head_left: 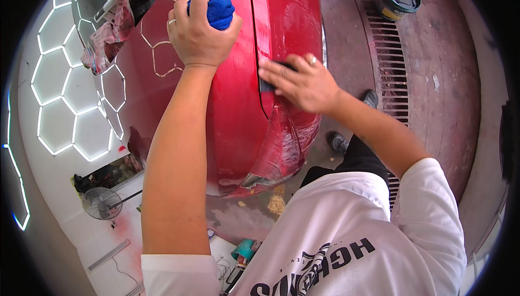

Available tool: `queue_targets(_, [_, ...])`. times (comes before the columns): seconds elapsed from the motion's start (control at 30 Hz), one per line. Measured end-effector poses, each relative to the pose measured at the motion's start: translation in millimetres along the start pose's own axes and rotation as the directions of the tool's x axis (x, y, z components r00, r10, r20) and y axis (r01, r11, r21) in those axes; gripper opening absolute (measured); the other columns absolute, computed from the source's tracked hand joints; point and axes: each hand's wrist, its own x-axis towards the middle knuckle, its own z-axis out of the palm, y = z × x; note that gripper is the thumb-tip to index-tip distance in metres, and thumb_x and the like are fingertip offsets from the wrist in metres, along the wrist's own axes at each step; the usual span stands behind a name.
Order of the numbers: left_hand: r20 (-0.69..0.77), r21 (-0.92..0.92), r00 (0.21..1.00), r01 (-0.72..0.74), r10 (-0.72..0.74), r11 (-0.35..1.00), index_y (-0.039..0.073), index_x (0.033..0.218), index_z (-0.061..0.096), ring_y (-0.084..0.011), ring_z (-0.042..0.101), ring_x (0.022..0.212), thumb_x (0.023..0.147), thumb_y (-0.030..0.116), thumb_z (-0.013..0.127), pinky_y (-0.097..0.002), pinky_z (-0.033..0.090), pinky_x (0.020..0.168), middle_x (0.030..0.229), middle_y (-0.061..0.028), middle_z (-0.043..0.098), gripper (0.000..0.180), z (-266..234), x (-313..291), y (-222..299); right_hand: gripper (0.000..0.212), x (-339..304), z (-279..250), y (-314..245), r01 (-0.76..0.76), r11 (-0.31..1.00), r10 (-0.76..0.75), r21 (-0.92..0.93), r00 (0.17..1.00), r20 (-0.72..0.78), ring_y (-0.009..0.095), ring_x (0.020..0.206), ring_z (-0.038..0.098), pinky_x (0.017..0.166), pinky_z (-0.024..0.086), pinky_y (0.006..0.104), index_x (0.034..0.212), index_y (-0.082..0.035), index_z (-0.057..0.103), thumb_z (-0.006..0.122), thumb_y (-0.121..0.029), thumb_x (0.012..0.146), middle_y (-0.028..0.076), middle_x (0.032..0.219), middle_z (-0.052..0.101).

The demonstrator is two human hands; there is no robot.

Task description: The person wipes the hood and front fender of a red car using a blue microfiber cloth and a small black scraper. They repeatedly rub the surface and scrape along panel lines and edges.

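The glossy red car body [233, 133] fills the middle, with a dark panel seam curving down it. On the upper part of the body, my left hand [201, 40] grips a bunched blue cloth [221, 11], which shows beyond the fingers. Right of it, my right hand [306, 83] presses a flat black block [266, 85] against the red surface beside the seam. Its fingers lie over the block and cover most of it, so its exact kind is hidden. Below that hand, wrinkled clear film [290, 141] clings to the lower corner of the body.
Crumpled masking paper [111, 38] hangs at the upper left. A dark bucket with a teal rim [417, 4] stands at the upper right, next to a slotted floor drain [391, 82]. A round fan [102, 204] and a teal-topped tool [245, 248] are at the lower left.
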Motion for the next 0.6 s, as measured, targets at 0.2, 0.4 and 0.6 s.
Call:
queue_targets(0.2, [0.024, -0.012, 1.000, 0.014, -0.014, 1.000, 0.022, 0.123, 0.068, -0.0360, 0.070, 0.110, 0.073, 0.034, 0.092, -0.0529, 0.058, 0.095, 0.124, -0.0093, 0.068, 0.058, -2.9, 1.1, 1.2, 0.055, 12.5, -1.1, -22.4, -0.238, 0.970, 0.238, 0.043, 0.971, -0.004, 0.027, 0.109, 0.061, 0.089, 0.050, 0.0426, 0.153, -0.015, 0.068, 0.070, -0.038, 0.104, 0.001, 0.163, 0.064])
queue_targets(0.4, [0.012, -0.004, 1.000, 0.015, -0.015, 1.000, 0.024, 0.123, 0.068, -0.0357, 0.070, 0.110, 0.072, 0.035, 0.092, -0.0524, 0.058, 0.094, 0.125, -0.0084, 0.067, 0.057, -1.2, 0.9, 2.0, 0.060, -14.6, 8.5, -16.9, -0.109, 0.993, 0.110, 0.039, 0.994, -0.005, 0.026, 0.112, 0.061, 0.094, 0.048, 0.0407, 0.158, -0.018, 0.065, 0.072, -0.037, 0.101, 0.000, 0.166, 0.062])
queue_targets(0.6, [0.025, 0.001, 0.999, 0.025, -0.025, 1.000, 0.022, 0.124, 0.068, -0.0365, 0.070, 0.112, 0.074, 0.032, 0.093, -0.0531, 0.058, 0.093, 0.124, -0.0105, 0.068, 0.056, -4.0, 0.8, 5.0, 0.050, 15.8, 0.7, -26.3, -0.308, 0.949, 0.310, 0.064, 0.951, -0.018, 0.028, 0.108, 0.061, 0.092, 0.049, 0.0428, 0.152, -0.016, 0.069, 0.070, -0.035, 0.105, 0.003, 0.161, 0.065])
